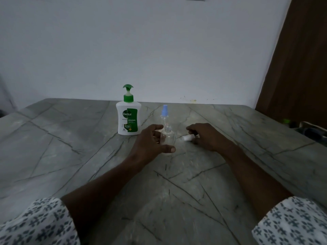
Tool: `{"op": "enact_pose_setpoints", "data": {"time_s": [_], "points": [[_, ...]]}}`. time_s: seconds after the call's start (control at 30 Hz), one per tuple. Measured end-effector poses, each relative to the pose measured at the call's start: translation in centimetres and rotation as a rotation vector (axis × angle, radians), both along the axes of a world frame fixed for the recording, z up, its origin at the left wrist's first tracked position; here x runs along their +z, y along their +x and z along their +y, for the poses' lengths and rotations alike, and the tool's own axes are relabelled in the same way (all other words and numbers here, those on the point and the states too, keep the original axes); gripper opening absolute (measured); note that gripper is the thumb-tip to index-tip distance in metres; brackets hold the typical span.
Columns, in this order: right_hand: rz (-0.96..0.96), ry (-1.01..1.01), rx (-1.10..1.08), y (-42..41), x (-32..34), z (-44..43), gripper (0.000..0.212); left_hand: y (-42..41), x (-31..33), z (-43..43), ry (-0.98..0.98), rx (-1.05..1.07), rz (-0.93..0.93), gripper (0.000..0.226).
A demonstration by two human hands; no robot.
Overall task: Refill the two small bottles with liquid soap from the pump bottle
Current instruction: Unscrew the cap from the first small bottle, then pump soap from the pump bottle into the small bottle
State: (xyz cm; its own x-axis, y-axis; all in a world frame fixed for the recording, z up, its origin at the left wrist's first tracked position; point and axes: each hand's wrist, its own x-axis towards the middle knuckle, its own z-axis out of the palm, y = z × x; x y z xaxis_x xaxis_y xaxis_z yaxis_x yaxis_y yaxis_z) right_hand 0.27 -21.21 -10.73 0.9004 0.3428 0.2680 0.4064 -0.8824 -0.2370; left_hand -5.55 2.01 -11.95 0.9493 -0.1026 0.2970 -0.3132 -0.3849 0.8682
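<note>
A white pump bottle point(128, 119) with a green pump and green label stands upright on the grey stone table point(70, 156). A small clear bottle point(169, 137) stands open-necked to its right, with my left hand point(150, 140) curled around it, thumb in front. Just behind it stands a second small clear bottle point(164, 114) with a light blue spray cap. My right hand point(207, 137) rests on the table to the right, fingers closed on a small white cap point(187, 137) that lies on its side.
A pale wall runs behind the table's far edge. A brown curtain point(300, 68) hangs at the right. Dark objects point(307, 129) sit past the table's right edge. My patterned sleeves fill the lower corners.
</note>
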Motion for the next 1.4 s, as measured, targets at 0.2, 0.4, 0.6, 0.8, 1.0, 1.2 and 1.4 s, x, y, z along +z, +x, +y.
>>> {"op": "enact_pose_setpoints", "data": {"time_s": [0.2,0.4,0.6,0.8,1.0,1.2,1.4], "points": [[0.025,0.106,0.026,-0.1,-0.2,-0.8,0.061,-0.2,0.9,-0.2,0.013,-0.026,0.062,0.121],[-0.028,0.207,0.021,-0.5,0.0,-1.2,0.064,-1.8,2.7,0.3,-0.341,0.175,-0.33,0.05],[-0.168,0.343,0.071,-1.6,1.2,0.2,0.048,3.4,4.3,7.0,-0.352,0.6,-0.087,0.075],[-0.343,0.431,0.135,-3.1,2.0,1.1,0.051,6.3,3.6,10.7,-0.322,0.183,0.122,0.117],[-0.405,0.44,0.17,-2.8,1.6,1.5,0.044,6.0,3.8,10.1,-0.32,0.158,0.026,0.037],[-0.415,0.451,0.171,-3.1,1.7,1.7,0.039,4.1,4.0,10.6,-0.263,0.161,0.045,0.037],[-0.386,0.535,0.234,-4.2,2.1,3.0,0.034,0.9,4.3,10.6,-0.135,0.174,0.014,0.043]]}}
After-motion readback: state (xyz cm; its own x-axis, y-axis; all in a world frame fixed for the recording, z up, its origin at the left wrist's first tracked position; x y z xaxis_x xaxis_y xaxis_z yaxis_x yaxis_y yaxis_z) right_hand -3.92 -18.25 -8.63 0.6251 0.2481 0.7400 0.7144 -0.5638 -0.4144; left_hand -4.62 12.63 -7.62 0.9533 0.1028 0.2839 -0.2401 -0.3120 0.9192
